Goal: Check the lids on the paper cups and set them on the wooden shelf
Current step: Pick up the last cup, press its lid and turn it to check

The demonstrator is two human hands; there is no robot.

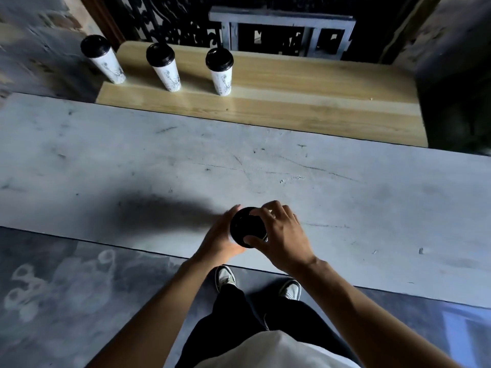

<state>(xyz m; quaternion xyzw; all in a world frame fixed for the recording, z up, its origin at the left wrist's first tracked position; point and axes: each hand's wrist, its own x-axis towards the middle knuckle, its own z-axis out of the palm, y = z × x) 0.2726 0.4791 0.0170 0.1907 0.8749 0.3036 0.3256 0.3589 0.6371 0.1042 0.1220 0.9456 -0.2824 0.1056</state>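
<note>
A paper cup with a black lid stands near the front edge of the grey table, seen from above so its wall is mostly hidden. My left hand wraps the cup's side. My right hand sits over the lid with fingertips pressed on its rim. Three white printed cups with black lids stand on the wooden shelf behind the table: one at the left end, one in the middle, one to the right.
The shelf's right two thirds are bare wood. A dark ornate grille and a grey frame stand behind the shelf. Rough walls close in at left and right. My shoes are on the floor under the table's front edge.
</note>
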